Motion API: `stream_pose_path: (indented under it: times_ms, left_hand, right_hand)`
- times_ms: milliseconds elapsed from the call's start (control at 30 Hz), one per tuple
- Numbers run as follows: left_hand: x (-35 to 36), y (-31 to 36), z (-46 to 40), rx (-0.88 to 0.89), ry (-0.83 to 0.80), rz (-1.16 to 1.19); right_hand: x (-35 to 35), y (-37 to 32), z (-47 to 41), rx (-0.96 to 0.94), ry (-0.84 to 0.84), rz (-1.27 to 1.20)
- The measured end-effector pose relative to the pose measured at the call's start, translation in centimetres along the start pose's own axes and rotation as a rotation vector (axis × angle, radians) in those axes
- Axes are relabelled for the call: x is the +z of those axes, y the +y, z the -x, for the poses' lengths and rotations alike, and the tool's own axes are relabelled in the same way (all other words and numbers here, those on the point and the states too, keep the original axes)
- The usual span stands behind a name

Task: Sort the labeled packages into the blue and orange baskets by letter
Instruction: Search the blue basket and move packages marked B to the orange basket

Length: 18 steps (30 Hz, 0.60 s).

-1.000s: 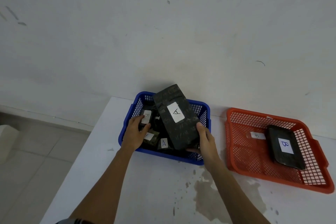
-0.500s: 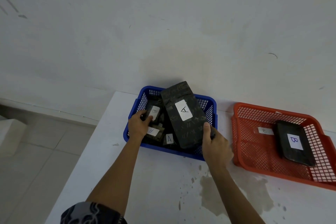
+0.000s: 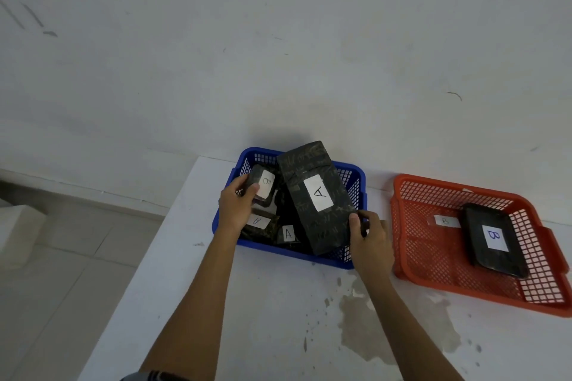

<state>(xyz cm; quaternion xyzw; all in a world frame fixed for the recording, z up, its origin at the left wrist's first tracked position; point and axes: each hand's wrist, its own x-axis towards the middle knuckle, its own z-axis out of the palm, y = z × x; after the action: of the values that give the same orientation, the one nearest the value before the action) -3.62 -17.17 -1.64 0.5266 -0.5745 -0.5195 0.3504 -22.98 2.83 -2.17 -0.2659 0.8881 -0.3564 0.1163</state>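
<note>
— Where are the hands?
— Both at the blue basket, centre of the frame. The left hand has its fingers curled round a small package marked B, at the basket's left side.
— And the right hand?
— Its fingers grip the lower right corner of the big package marked A.
— The orange basket?
— At the right on the desk, with a B package inside.
</note>
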Motion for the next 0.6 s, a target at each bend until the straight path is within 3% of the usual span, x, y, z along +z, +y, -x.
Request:
stream_pose_path:
  times_ms: [200, 300, 367, 467, 600]
  left_hand:
    - [0.4, 4.7, 3.9, 0.101, -0.002, 0.173]
    - [3.1, 7.2, 6.0, 0.171, -0.132, 0.204]
    - [6.0, 8.2, 7.8, 0.241, -0.263, 0.131]
    - [10.7, 8.4, 10.3, 0.336, -0.389, 0.033]
    - [14.5, 7.2, 11.8, 0.513, -0.326, -0.186]
  right_hand:
    - [-2.9, -2.6, -0.8, -0.056, 0.009, -0.187]
    - [-5.1, -4.4, -0.5, -0.113, -0.113, -0.45]
    - [-6.2, -4.9, -0.2, -0.134, -0.225, -0.614]
    - [-8.1, -3.1, 0.0, -0.125, -0.198, -0.779]
    - [-11.7, 4.0, -0.9, -0.003, -0.057, -0.774]
